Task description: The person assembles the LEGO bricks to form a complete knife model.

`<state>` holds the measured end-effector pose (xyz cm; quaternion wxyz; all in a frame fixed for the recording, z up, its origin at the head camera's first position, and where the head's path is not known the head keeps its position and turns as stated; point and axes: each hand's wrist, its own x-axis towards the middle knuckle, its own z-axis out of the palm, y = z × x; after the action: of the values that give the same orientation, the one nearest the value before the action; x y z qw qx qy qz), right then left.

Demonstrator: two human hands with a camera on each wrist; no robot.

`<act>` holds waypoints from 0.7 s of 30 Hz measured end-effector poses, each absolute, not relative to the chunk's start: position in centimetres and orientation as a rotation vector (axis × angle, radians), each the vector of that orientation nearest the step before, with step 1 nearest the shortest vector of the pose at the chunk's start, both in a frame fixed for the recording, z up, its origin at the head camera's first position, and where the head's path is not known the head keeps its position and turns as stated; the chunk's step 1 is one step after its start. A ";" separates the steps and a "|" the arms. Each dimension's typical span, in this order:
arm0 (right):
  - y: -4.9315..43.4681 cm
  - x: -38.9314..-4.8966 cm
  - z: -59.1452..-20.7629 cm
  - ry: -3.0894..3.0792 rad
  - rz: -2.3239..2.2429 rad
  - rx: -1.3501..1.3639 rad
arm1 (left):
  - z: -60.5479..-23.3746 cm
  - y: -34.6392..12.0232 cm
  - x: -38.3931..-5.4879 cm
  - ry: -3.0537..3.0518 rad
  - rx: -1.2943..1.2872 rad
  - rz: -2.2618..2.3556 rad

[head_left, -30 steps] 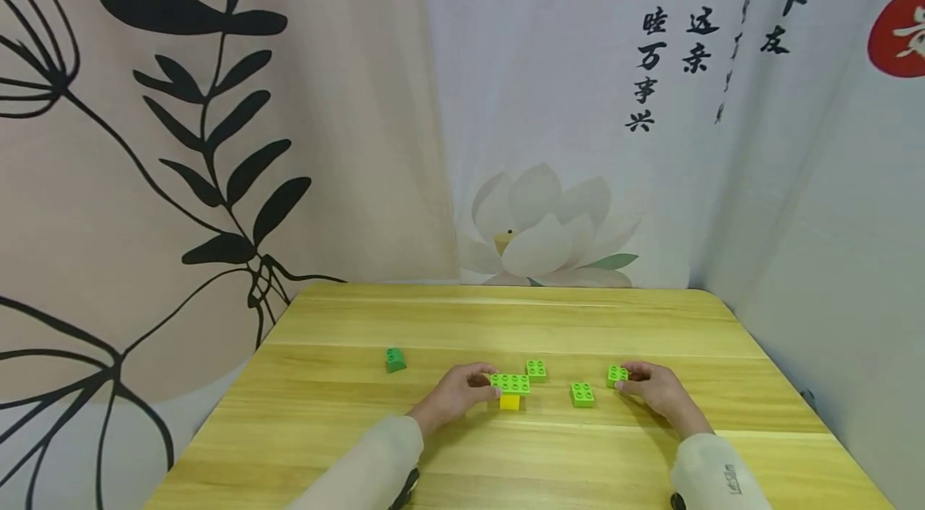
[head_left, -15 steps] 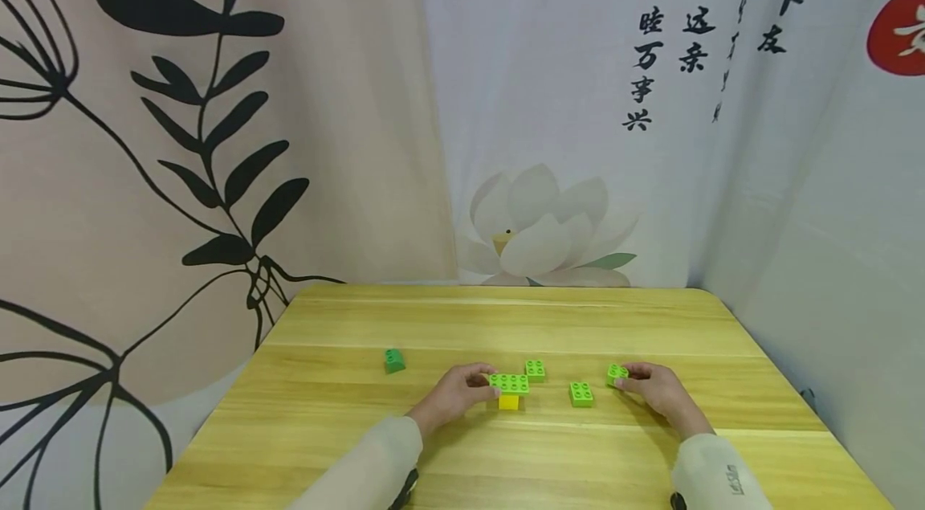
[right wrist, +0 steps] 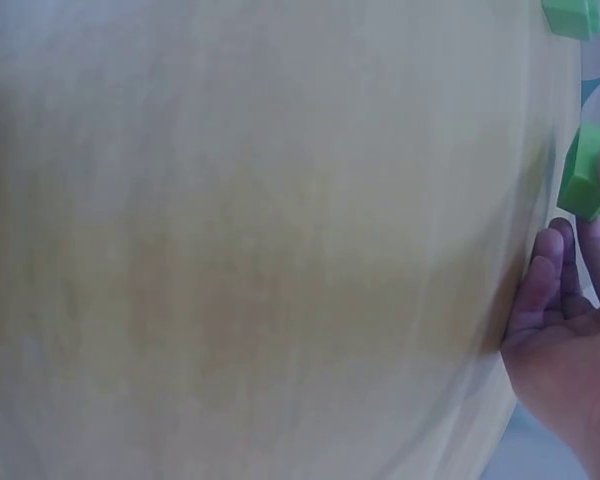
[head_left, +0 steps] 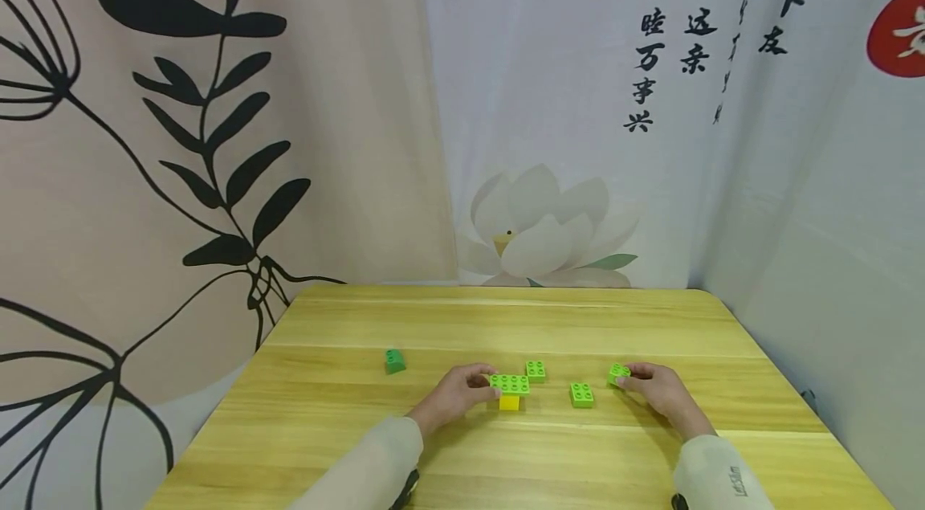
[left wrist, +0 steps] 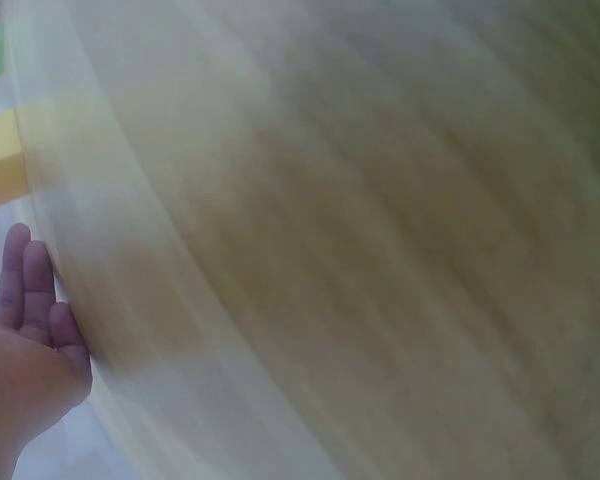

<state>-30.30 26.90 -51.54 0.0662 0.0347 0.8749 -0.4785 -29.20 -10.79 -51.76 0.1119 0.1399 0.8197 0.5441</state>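
Note:
In the head view my left hand holds the left end of a long lime-green building brick, thumb in front and fingers behind. Under that brick sits a yellow brick, which also appears as a yellow block at the left wrist view's edge. My right hand pinches a small lime-green brick between thumb and fingers, slightly tilted. The right wrist view shows this green brick at the fingertips, partly behind the thumb.
Two lime-green bricks lie between the hands: one brick farther back, another brick nearer. A darker green brick with a sloped side lies to the left. The wooden table meets printed curtains at the back.
The small brick in my right hand has turned slightly between the fingertips. My left hand and the stacked bricks stay in place.

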 end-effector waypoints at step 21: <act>26.9 -30.5 -51.3 2.613 -1.451 0.132 | -51.7 -10.7 -29.1 2.410 0.389 1.591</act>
<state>-30.54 26.88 -51.28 0.0749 0.0441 0.8709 -0.4836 -29.09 -10.74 -51.66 0.1139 0.1325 0.8217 0.5424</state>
